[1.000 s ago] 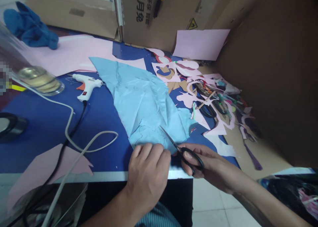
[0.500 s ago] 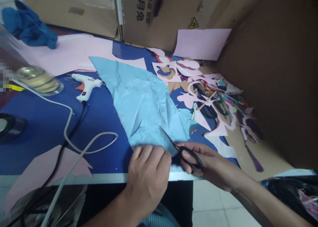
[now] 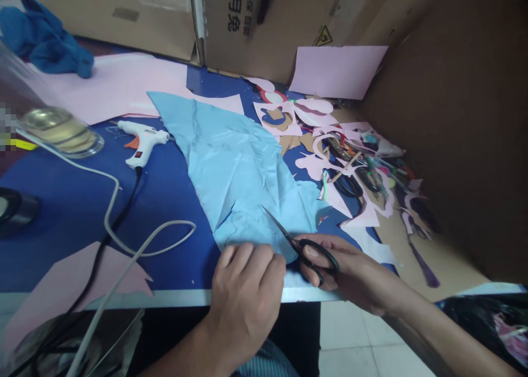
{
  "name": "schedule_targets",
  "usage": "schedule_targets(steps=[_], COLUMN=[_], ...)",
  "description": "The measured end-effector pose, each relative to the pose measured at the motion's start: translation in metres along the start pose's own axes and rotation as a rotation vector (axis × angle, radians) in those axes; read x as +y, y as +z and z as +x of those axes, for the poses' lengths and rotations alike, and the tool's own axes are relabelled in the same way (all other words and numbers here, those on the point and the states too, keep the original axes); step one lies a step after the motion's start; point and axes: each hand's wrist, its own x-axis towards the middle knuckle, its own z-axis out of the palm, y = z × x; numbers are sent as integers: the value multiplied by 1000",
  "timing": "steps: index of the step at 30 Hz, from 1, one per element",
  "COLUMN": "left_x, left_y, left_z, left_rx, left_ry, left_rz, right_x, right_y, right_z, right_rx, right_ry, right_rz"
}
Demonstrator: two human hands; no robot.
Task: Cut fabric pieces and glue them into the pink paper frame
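A creased sheet of light blue fabric or paper [image 3: 235, 157] lies across the middle of the blue table, with a cut or tear line near its front end. My left hand [image 3: 249, 281] is closed over that front end at the table edge; its fingertips are curled under and hidden. In my right hand [image 3: 330, 261] are black-handled scissors [image 3: 286, 234], thumb and fingers through the loops. The blades look closed or nearly so, and point up and left over the blue sheet.
A white glue gun [image 3: 142, 140] lies left of the blue sheet, near a white cable [image 3: 111, 201] and a clear cup [image 3: 61, 132]. Pink paper cutouts [image 3: 313, 165] and tools crowd the right side. Cardboard walls [image 3: 264, 36] stand behind, and pink sheets [image 3: 127, 80] lie at the back left.
Hardly anything differs. The scissors and my right hand have shifted very slightly; my left hand stays on the blue sheet. The view has moved a touch.
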Motion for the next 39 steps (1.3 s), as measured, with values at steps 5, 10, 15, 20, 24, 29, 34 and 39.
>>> schedule_targets(steps=[5, 10, 15, 20, 24, 29, 34, 39], left_x=[0, 0, -1, -1, 0, 0, 0, 0], left_y=[0, 0, 0, -1, -2, -2, -2, -2], left_z=[-1, -2, -3, -1, 0, -2, -2, -2], left_rx=[6, 8, 1, 8, 15, 20, 10, 18], left_ry=[3, 8, 10, 13, 19, 23, 25, 31], left_rz=[-9, -21, -27, -27, -42, -47, -50, -47], right_x=[-1, -2, -2, -3, -5, -6, -6, -9], right_y=[1, 2, 4, 2, 2, 3, 3, 3], right_z=[2, 4, 7, 9, 9, 9, 10, 12], right_rx=[-9, 10, 0, -4, -7, 2, 9, 10], right_ry=[-2, 4, -15, -3, 23, 35, 9, 32], right_rz=[21, 36, 17, -30, -32, -21, -35, -22])
